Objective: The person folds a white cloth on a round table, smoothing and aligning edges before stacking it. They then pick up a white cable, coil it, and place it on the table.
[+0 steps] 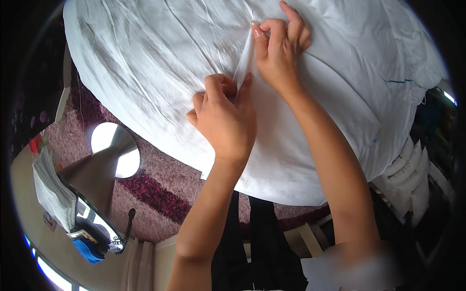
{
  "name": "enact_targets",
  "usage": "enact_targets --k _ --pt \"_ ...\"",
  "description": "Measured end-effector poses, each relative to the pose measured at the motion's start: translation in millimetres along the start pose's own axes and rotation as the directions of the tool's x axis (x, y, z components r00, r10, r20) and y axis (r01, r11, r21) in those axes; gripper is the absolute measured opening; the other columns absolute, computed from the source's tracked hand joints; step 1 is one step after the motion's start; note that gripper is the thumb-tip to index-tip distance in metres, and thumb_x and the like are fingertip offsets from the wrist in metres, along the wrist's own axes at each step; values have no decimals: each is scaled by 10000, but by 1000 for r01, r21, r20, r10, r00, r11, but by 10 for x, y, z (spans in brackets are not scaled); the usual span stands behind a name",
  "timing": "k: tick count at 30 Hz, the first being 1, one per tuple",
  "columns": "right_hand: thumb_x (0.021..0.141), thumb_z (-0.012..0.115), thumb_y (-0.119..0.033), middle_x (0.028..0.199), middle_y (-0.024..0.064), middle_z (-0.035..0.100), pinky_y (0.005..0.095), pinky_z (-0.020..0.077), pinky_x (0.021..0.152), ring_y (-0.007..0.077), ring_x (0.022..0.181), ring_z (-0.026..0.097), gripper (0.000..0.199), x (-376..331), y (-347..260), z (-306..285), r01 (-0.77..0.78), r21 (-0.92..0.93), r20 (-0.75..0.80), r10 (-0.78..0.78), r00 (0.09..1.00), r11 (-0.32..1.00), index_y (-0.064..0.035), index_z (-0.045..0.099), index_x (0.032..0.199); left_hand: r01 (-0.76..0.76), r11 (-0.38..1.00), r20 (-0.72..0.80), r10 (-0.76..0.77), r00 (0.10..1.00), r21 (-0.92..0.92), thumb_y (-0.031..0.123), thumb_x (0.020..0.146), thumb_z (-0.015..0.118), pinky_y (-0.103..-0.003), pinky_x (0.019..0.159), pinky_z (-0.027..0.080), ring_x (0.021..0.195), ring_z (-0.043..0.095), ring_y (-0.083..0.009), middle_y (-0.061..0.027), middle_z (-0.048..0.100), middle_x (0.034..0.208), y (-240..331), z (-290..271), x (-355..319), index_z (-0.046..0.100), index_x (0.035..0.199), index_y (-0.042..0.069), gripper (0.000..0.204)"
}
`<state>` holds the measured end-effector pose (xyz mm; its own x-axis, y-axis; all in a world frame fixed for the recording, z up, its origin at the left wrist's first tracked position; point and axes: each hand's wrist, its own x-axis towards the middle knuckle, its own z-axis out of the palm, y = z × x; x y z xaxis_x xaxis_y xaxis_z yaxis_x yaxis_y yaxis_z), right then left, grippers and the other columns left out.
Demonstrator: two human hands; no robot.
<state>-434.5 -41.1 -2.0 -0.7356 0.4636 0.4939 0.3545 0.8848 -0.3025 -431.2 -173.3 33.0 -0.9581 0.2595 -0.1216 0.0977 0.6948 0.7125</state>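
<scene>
A large white fabric cover [160,63], likely bedding, spreads over most of the upper view, with long creases fanning out toward the upper left. My left hand [225,116] pinches a raised fold of it near the middle. Farther up and a little to the right, my right hand [284,48] grips the same fold between thumb and index finger, its other fingers raised. Between both hands the fold is pulled into a straight ridge. On the right part of the cloth shows a short blue line of stitching or thread [400,81].
Below the cloth lies a pink and dark purple shaggy rug [155,194]. At the left stands a table with a conical base [94,174], holding stacked papers [53,189], a coiled black cord [127,225] and a blue item [87,248]. White padded cushions [410,177] sit at the right.
</scene>
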Motion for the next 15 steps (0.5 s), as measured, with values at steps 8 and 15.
enact_targets --k 8,15 --pt "839 563 -141 1280 242 380 532 235 986 411 1147 364 146 -7 79 32 49 -44 -3 -50 999 998 -35 487 905 -272 950 337 208 918 155 308 779 718 -318 652 296 565 468 -144 20 510 534 -616 -589 -479 538 595 91 337" --pt "894 555 -205 1352 156 423 513 56 1077 342 1279 326 291 -265 -275 -719 27 174 194 -61 979 984 -107 542 1168 -298 939 66 290 955 171 265 763 726 -325 649 247 623 452 -167 38 574 615 -949 -362 -686 515 594 117 308"
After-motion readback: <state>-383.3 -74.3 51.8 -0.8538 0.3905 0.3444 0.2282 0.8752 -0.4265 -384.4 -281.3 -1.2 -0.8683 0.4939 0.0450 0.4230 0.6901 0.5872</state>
